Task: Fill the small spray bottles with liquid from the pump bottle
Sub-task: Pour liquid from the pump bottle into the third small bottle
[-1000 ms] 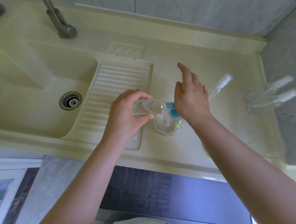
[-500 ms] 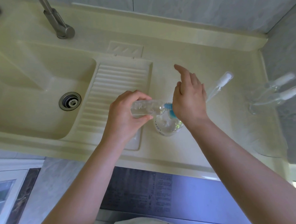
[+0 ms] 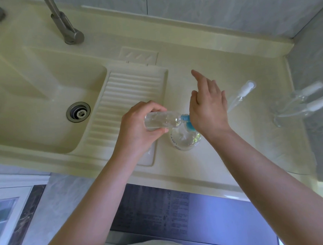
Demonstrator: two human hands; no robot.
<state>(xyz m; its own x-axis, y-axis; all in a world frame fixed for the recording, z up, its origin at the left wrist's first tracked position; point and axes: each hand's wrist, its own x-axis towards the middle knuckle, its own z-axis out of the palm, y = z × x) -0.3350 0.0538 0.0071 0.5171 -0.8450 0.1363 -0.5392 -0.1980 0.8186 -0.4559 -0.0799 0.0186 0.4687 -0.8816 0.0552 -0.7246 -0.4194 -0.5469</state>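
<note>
My left hand (image 3: 137, 130) grips a small clear bottle (image 3: 162, 120), held sideways with its mouth against the blue nozzle (image 3: 186, 121) of the pump bottle (image 3: 185, 139). The pump bottle is clear and round and stands on the counter in front of me. My right hand (image 3: 207, 106) lies over the pump head with fingers straight, the forefinger raised; the pump top itself is hidden under the palm. A spray bottle with a white cap (image 3: 242, 94) lies on the counter just right of that hand.
The cream sink basin (image 3: 37, 101) with a drain (image 3: 78, 112) and a ribbed draining board (image 3: 127, 105) is at left, the tap (image 3: 65, 25) behind it. Two more white-capped spray bottles (image 3: 302, 102) lie at the right wall. The counter's front edge (image 3: 177, 178) is near.
Both hands stay at the pump bottle. My right hand has shifted slightly over the pump head; the small bottle stays at the nozzle.
</note>
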